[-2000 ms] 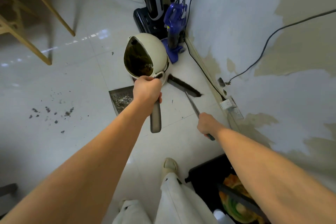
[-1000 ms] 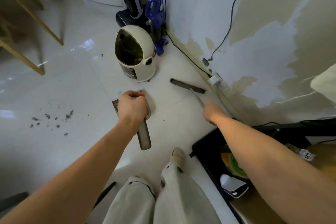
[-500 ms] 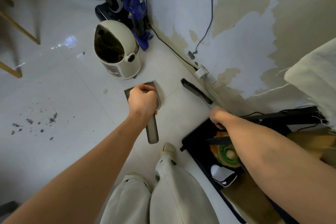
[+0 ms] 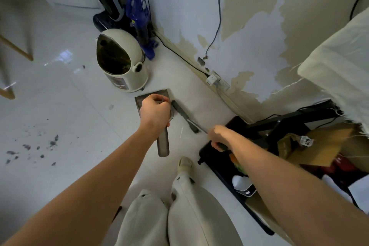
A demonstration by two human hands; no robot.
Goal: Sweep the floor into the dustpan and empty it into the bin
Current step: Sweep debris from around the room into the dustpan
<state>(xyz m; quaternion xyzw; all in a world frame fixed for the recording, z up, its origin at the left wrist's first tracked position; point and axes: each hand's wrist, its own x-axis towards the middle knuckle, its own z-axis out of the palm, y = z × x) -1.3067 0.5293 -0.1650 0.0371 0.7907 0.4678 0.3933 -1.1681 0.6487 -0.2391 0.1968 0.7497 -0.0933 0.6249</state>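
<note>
Grey metal is what the dustpan (image 4: 152,99) looks to be, and it has just come down from in front of the bin (image 4: 121,61) to sit low over the white floor (image 4: 60,106), just near of the bin's base. Two seconds ago it was raised at the bin's dark mouth with swept litter still showing in the tray; now the little of the tray not hidden by the hand looks bare. I judge the emptying done, at least for that load.

Meanwhile the brush (image 4: 184,116) has swung in from the right until its dark head lies just beside the pan's right edge; whether the two touch I cannot tell.

The left hand (image 4: 155,114) has its fingers curled round the pan where handle meets tray, knuckles up. The right hand (image 4: 218,136) is wrapped round the brush's handle, with the thin shaft running out of its far side.

The dustpan's long axis runs near to far: its handle points back toward the person's shoe (image 4: 184,163), and its flared mouth faces away, toward the bin. The brush lies on a diagonal, head far and left, handle near and right.

A scatter of dark crumbs (image 4: 40,146) remains on the floor well to the left, apart from both tools. So the task looks only partly finished: another sweep and another tip into the bin seem called for.
</note>
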